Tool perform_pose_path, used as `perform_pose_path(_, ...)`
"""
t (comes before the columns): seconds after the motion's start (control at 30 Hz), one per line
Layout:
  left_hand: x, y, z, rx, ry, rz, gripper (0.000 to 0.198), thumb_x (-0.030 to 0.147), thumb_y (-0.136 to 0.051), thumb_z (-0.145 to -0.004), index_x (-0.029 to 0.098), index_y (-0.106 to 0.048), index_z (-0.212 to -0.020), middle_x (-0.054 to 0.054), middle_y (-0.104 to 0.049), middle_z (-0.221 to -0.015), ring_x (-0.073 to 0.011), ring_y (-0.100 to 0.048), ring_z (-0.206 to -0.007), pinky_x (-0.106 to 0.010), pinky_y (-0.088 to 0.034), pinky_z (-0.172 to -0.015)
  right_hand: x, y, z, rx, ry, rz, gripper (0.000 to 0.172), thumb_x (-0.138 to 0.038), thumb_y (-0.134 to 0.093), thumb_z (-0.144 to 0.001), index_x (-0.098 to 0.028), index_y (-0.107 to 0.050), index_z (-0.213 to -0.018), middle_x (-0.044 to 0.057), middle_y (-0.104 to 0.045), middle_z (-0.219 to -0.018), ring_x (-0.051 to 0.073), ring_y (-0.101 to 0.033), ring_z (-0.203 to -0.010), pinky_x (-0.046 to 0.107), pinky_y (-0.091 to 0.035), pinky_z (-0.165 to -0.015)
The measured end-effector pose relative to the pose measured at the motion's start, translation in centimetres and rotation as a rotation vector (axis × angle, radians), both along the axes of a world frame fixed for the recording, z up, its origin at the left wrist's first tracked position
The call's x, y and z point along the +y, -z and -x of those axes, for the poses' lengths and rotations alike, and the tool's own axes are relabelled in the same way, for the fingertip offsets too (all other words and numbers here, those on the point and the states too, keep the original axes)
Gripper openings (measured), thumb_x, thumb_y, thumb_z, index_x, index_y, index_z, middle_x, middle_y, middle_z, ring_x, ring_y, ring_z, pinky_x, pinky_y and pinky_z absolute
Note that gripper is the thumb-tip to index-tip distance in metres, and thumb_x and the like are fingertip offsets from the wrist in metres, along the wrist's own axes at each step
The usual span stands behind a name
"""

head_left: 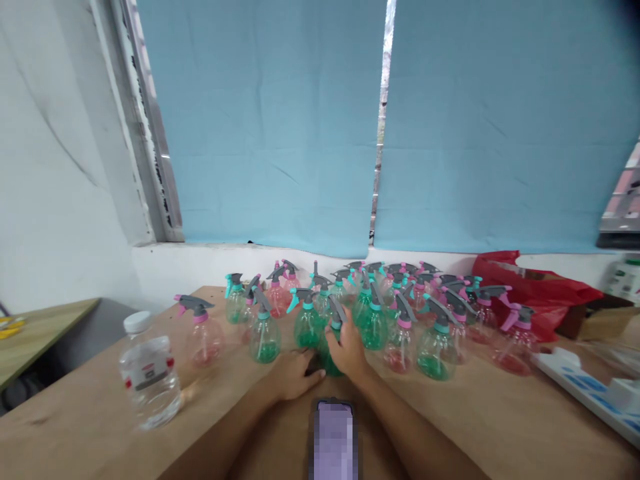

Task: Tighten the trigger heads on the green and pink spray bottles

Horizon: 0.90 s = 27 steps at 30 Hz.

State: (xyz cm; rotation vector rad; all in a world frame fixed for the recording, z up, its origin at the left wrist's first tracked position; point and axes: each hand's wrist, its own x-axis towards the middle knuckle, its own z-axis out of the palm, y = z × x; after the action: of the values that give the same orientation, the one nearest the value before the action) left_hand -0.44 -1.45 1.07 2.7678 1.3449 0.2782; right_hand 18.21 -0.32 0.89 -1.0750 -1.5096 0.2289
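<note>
My right hand (349, 345) is wrapped around a green spray bottle (330, 360) with a grey trigger head, which stands on the wooden table in front of me. Just left of its base is my left hand (295, 377), thumb and fingers apart over a dark patch that I cannot make out. Another green spray bottle (307, 328) stands behind my hands, and one more green spray bottle (265, 339) is to their left. On the right are a pink spray bottle (399, 347) and a green-tinted spray bottle (436, 353). Liquid shows in their lower parts.
Several more spray bottles crowd the back of the table (225, 413). A clear water bottle (150, 373) and a pink spray bottle (204, 340) stand left. A phone (334, 440) lies between my forearms. Rightward are a white power strip (585, 387) and a red plastic bag (535, 287).
</note>
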Motion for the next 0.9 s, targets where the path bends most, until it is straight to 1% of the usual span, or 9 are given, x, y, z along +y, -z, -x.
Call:
perform_pose_path(0.1,-0.1,-0.1,-0.1,-0.029,-0.039,-0.005,0.043,0.060,-0.044,-0.099,0.021,-0.063,-0.100,-0.009,-0.073,-0.098,-0.0297,-0.070,-0.087,-0.035,-0.047,-0.070,0.6,1.2,-0.5,-0.081,-0.009,-0.080,0.061,-0.024,-0.046,-0.090,-0.015,-0.038,-0.150,0.014,-0.066,-0.122,0.028,-0.065,-0.107,0.044,-0.050,-0.097)
perform_pose_path(0.2,0.0,0.0,-0.2,-0.049,-0.050,-0.005,0.038,0.053,-0.041,-0.102,0.022,-0.062,-0.101,-0.008,-0.073,-0.099,-0.0283,-0.070,-0.090,-0.034,-0.047,-0.072,1.3,1.9,-0.3,-0.120,0.074,-0.104,0.059,-0.026,-0.046,-0.093,-0.014,-0.038,-0.150,0.018,-0.060,-0.133,0.032,-0.060,-0.119,0.049,-0.048,-0.101)
perform_pose_path(0.27,0.1,0.1,-0.2,-0.049,-0.046,0.002,0.032,0.048,-0.042,-0.103,0.022,-0.062,-0.102,-0.007,-0.073,-0.103,-0.0275,-0.070,-0.093,-0.033,-0.047,-0.074,1.7,2.2,0.1,-0.130,0.124,-0.107,0.057,-0.032,-0.046,-0.096,-0.012,-0.038,-0.150,0.021,-0.059,-0.134,0.033,-0.058,-0.123,0.051,-0.049,-0.101)
perform_pose_path(0.4,0.2,0.2,-0.1,-0.026,-0.056,-0.001,0.026,0.046,-0.048,-0.099,0.023,-0.060,-0.103,-0.007,-0.073,-0.104,-0.0274,-0.070,-0.091,-0.033,-0.047,-0.073,2.0,2.6,0.8,-0.146,0.155,-0.117,0.055,-0.039,-0.042,-0.102,-0.012,-0.037,-0.150,0.022,-0.056,-0.138,0.033,-0.053,-0.131,0.052,-0.047,-0.104)
perform_pose_path(0.5,0.1,0.1,-0.1,-0.018,-0.062,-0.007,0.025,0.045,-0.048,-0.099,0.024,-0.059,-0.103,-0.007,-0.074,-0.103,-0.0281,-0.070,-0.091,-0.034,-0.047,-0.072,2.1,3.1,1.0,-0.170,0.206,-0.107,0.058,-0.042,-0.043,-0.102,-0.012,-0.035,-0.151,0.023,-0.054,-0.142,0.035,-0.050,-0.134,0.055,-0.044,-0.107)
perform_pose_path(0.6,0.0,0.0,-0.2,-0.018,-0.074,0.004,0.025,0.045,-0.048,-0.098,0.024,-0.059,-0.105,-0.008,-0.074,-0.105,-0.0300,-0.070,-0.094,-0.035,-0.047,-0.074,2.2,3.5,0.9,-0.195,0.243,-0.088,0.061,-0.044,-0.045,-0.101,-0.012,-0.033,-0.152,0.024,-0.053,-0.143,0.037,-0.050,-0.134,0.058,-0.042,-0.107)
perform_pose_path(0.67,0.0,-0.1,-0.3,-0.027,-0.099,0.020,0.028,0.045,-0.048,-0.098,0.023,-0.059,-0.112,-0.009,-0.074,-0.106,-0.0312,-0.070,-0.097,-0.036,-0.047,-0.076,2.3,3.7,0.9,-0.199,0.257,-0.076,0.062,-0.044,-0.046,-0.101,-0.011,-0.033,-0.151,0.025,-0.054,-0.141,0.038,-0.051,-0.133,0.058,-0.042,-0.106)
perform_pose_path(0.8,0.2,-0.2,-0.4,-0.055,-0.167,0.037,0.044,0.044,-0.047,-0.098,0.019,-0.051,-0.134,-0.011,-0.074,-0.105,-0.0326,-0.070,-0.100,-0.036,-0.048,-0.076,2.5,3.6,0.8,-0.190,0.308,-0.062,0.061,-0.043,-0.044,-0.101,-0.008,-0.034,-0.150,0.026,-0.054,-0.141,0.038,-0.052,-0.131,0.057,-0.043,-0.104)
perform_pose_path(0.9,0.3,-0.1,-0.3,-0.056,-0.192,0.042,0.051,0.045,-0.048,-0.097,0.019,-0.047,-0.141,-0.011,-0.074,-0.105,-0.0333,-0.069,-0.102,-0.036,-0.048,-0.075,2.5,3.6,0.8,-0.191,0.344,-0.039,0.061,-0.044,-0.043,-0.102,-0.008,-0.034,-0.150,0.026,-0.053,-0.141,0.039,-0.050,-0.131,0.057,-0.042,-0.104)
